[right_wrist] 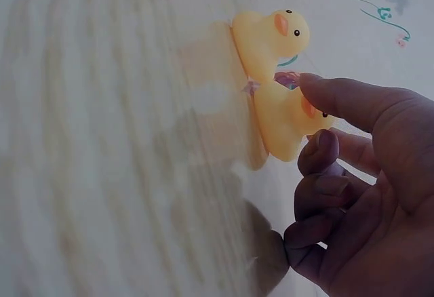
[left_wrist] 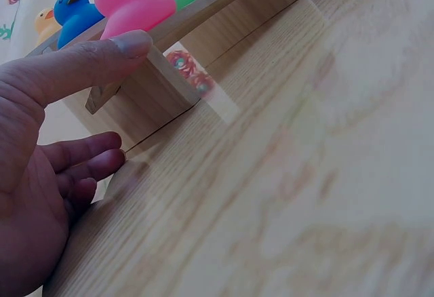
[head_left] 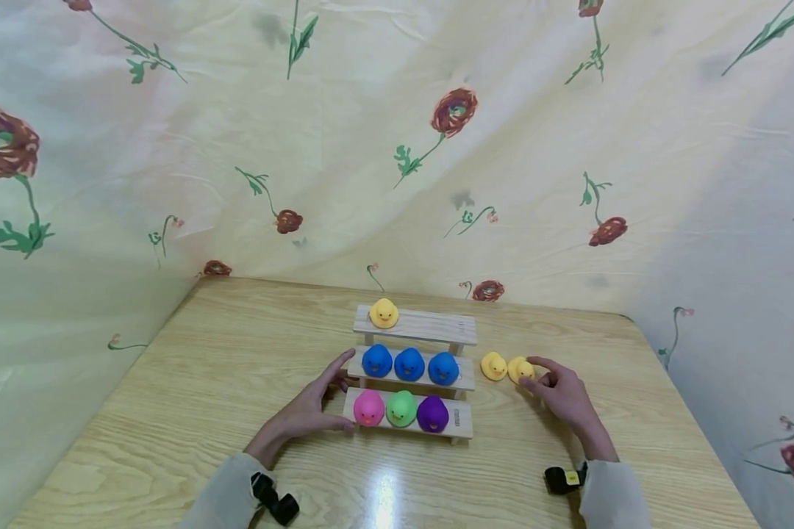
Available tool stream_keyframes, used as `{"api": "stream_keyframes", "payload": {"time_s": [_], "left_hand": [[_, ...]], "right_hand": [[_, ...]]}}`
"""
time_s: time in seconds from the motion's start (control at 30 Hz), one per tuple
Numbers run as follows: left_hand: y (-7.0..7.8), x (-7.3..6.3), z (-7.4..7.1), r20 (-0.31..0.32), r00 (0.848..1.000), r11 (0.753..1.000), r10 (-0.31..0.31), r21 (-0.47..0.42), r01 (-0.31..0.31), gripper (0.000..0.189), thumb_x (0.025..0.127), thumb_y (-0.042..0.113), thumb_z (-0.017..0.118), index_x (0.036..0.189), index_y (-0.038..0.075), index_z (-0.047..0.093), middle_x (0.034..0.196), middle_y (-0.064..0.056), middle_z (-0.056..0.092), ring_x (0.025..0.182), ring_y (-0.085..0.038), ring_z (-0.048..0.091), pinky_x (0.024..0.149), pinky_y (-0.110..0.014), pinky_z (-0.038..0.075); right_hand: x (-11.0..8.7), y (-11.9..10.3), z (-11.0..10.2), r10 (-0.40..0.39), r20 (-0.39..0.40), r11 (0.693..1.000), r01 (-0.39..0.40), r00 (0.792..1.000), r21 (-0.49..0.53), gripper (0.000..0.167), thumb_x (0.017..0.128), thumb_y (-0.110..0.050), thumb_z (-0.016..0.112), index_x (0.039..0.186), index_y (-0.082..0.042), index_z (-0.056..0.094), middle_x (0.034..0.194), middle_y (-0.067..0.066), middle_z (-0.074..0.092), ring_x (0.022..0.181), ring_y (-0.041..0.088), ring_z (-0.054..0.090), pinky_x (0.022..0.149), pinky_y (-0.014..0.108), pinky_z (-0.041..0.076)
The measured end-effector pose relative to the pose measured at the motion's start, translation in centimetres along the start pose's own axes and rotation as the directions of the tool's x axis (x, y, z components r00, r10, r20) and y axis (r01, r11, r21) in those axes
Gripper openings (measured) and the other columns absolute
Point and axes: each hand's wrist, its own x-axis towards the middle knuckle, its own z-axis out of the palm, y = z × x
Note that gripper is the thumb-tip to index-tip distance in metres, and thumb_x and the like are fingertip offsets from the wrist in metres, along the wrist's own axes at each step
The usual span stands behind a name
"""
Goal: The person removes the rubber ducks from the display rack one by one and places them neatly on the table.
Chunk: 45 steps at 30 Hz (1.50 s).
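A three-tier wooden rack (head_left: 437,325) holds rubber ducks. My left hand (head_left: 311,408) is at its left end, thumb against the lowest shelf (head_left: 462,420) near the pink duck (head_left: 368,408), index finger reaching to the middle shelf. In the left wrist view the other fingers of that hand (left_wrist: 41,154) are loosely bent beside the rack. On the table to the right, my right hand (head_left: 562,393) has thumb and index finger around a yellow duck (head_left: 520,369). The right wrist view shows the thumb (right_wrist: 352,104) across this duck's head. Another yellow duck (head_left: 493,366) sits close beside it.
One yellow duck (head_left: 384,314) is at the left of the top shelf. Three blue ducks (head_left: 409,365) line the middle shelf. A green duck (head_left: 401,409) and a purple duck (head_left: 433,414) share the lowest shelf with the pink one. Flowered cloth (head_left: 344,147) hangs behind the wooden table (head_left: 238,353).
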Motion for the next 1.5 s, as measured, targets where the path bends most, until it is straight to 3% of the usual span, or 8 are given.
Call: {"api": "stream_keyframes", "payload": {"time_s": [0.27, 0.57, 0.9, 1.5], "left_hand": [[-0.2, 0.0, 0.0, 0.004, 1.0, 1.0, -0.005, 0.005, 0.005, 0.111, 0.079, 0.029, 0.086, 0.162, 0.029, 0.013, 0.135, -0.011, 0.053, 0.117, -0.022, 0.049, 0.104, -0.034, 0.04], [-0.1, 0.2, -0.1, 0.006, 1.0, 1.0, -0.02, 0.021, 0.02, 0.111, 0.079, 0.029, 0.086, 0.162, 0.028, 0.013, 0.135, -0.012, 0.053, 0.117, -0.023, 0.049, 0.105, -0.037, 0.04], [0.1, 0.3, -0.1, 0.009, 1.0, 1.0, -0.011, 0.017, 0.011, 0.111, 0.079, 0.028, 0.086, 0.162, 0.027, 0.012, 0.133, -0.011, 0.053, 0.117, -0.023, 0.049, 0.106, -0.038, 0.039], [0.5, 0.4, -0.2, 0.006, 1.0, 1.0, -0.02, 0.012, 0.02, 0.11, 0.079, 0.028, 0.086, 0.162, 0.029, 0.013, 0.134, -0.011, 0.054, 0.116, -0.023, 0.049, 0.106, -0.04, 0.039]], "right_hand": [[-0.1, -1.0, -0.6, -0.014, -0.003, 1.0, 0.014, 1.0, 0.007, 0.056, 0.098, -0.031, 0.065, 0.142, -0.001, 0.051, 0.069, 0.0, 0.057, 0.052, 0.005, 0.041, 0.047, 0.024, 0.037], [0.6, -3.0, -1.2, -0.123, -0.058, 0.992, 0.121, 0.991, -0.033, 0.052, 0.098, -0.031, 0.065, 0.139, -0.001, 0.054, 0.071, 0.002, 0.06, 0.055, 0.005, 0.043, 0.05, 0.025, 0.037], [1.2, -6.7, -1.6, -0.188, -0.052, 0.982, 0.188, 0.981, -0.012, 0.05, 0.098, -0.029, 0.065, 0.138, -0.002, 0.056, 0.074, 0.007, 0.062, 0.054, 0.005, 0.044, 0.051, 0.025, 0.038], [3.1, -13.5, -0.7, -0.29, -0.025, 0.953, 0.291, 0.957, 0.077, 0.044, 0.095, -0.022, 0.07, 0.134, -0.005, 0.061, 0.065, 0.0, 0.051, 0.054, 0.006, 0.041, 0.053, 0.024, 0.036]]}}
